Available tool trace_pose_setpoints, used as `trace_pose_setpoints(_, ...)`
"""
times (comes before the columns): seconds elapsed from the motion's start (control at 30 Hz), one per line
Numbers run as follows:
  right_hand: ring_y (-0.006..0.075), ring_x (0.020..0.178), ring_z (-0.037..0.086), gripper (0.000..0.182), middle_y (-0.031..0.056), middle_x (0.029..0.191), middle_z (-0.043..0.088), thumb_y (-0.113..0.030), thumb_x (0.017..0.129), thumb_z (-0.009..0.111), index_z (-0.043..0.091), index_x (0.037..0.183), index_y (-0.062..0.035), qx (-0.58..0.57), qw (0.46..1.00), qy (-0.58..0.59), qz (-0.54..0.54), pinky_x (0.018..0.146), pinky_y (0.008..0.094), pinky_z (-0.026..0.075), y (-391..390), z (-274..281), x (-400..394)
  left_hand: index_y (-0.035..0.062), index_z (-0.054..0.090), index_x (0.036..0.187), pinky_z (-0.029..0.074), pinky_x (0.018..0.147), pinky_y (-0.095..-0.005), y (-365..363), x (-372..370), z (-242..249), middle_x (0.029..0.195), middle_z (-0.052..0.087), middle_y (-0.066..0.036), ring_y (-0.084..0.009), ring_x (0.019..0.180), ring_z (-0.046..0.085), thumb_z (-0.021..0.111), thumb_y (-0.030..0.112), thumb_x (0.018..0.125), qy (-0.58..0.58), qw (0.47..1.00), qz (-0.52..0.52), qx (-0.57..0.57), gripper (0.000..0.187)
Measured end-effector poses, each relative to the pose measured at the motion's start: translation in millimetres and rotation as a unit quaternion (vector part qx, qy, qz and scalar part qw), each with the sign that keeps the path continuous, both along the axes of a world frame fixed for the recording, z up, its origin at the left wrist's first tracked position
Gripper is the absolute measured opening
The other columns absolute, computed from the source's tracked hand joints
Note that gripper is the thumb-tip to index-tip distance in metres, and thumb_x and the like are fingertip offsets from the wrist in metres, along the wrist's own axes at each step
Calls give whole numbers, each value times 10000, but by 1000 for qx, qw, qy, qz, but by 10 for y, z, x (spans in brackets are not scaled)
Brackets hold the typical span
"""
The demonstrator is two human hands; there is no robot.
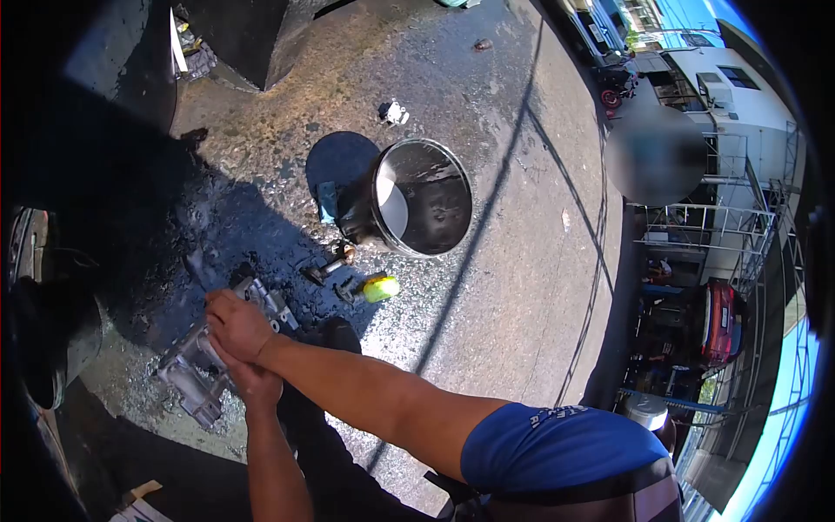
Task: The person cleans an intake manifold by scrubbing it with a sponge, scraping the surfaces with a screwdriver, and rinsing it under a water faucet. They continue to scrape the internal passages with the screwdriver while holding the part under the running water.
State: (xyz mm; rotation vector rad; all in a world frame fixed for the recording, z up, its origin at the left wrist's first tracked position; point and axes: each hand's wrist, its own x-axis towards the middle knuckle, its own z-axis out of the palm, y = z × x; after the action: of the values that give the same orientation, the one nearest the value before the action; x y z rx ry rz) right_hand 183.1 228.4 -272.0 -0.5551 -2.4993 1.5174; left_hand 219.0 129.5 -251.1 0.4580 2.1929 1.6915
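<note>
A grey cast-metal part (193, 383) with several openings and tube-like ends lies on the wet, oily ground. My right hand (237, 326), on the arm with the blue sleeve, is closed over the part's upper edge. My left hand (254, 379) touches it from below, with its fingers curled against the metal. What each hand grips is hidden. Just above the hands is a pale, blurred object (198, 264). A metal piece with a shaft (326, 268) and a yellow-green item (381, 289) lie to the right.
An open black bucket (439, 209) stands beyond the hands, with a blue item (327, 202) beside it. A small white object (394, 113) lies farther off. Dark panels border the left. At the right are metal scaffolding (739, 217), a red vehicle (720, 322) and a building.
</note>
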Motion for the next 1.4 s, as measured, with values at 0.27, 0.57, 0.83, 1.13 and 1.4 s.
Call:
trace_pose_setpoints(0.27, 251, 1018, 703, 131, 159, 1283, 607, -45, 994, 610, 588, 1088, 44, -363, 902, 21, -234, 848, 327, 607, 504, 301, -127, -33, 601, 987, 427, 913, -517, -489, -247, -531, 1060, 590, -227, -429, 1047, 537, 694, 166, 917, 188, 941, 113, -257, 230)
trace_pose_setpoints(0.57, 236, 980, 711, 139, 175, 1280, 618, -59, 988, 633, 612, 1089, 35, -363, 885, 4, -292, 807, 310, 620, 1302, 290, 987, -5, 669, 888, 418, 582, -313, -1340, -972, -1000, 739, 622, 4, -104, 646, 488, 666, 343, 994, -149, 937, 267, -171, 363)
trace_pose_setpoints(0.83, 245, 1017, 708, 179, 166, 1268, 634, -74, 991, 635, 602, 1121, 45, -335, 895, -37, -293, 835, 315, 612, 1469, -38, 1572, -89, 612, 1120, 568, 705, -417, -1671, -1145, -1347, 1003, 663, -156, -248, 802, 667, 597, 384, 1017, -280, 864, 409, -84, 485)
trace_pose_setpoints(1.13, 246, 1025, 702, 182, 197, 1304, 603, -64, 987, 636, 611, 1123, 54, -349, 892, -16, -287, 843, 316, 606, 1514, -259, 1803, -71, 524, 1284, 564, 809, -631, -1657, -1599, -1506, 1180, 635, -206, -388, 1012, 679, 453, 475, 1051, -345, 796, 441, -230, 598)
trace_pose_setpoints(1.4, 255, 1030, 698, 143, 193, 1309, 593, -26, 976, 633, 613, 1102, 38, -366, 887, -38, -280, 860, 329, 600, 1456, -327, 1933, -49, 582, 1182, 577, 764, -582, -1598, -1591, -1447, 1132, 653, -186, -361, 966, 687, 422, 463, 1068, -358, 814, 426, -167, 548)
